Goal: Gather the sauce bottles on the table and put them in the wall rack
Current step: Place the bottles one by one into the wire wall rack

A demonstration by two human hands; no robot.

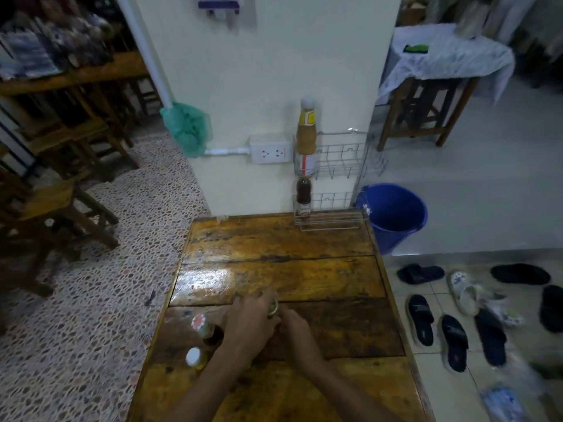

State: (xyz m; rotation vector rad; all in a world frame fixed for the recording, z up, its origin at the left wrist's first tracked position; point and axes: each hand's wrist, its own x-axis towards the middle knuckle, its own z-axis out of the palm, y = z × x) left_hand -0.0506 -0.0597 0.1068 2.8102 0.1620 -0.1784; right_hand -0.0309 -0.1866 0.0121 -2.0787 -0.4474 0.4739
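Both hands are gathering: the left hand curls around a green-capped bottle on the table, the right hand grips it lower (partly hidden). Next, carry it to the wall rack.

The table is plank wood, worn but glossy — light glares off it mid-frame. Right of centre, the wall rack is thin shiny metal wire. The blue bucket looks smooth plastic — the floor, lower left, speckled stone.
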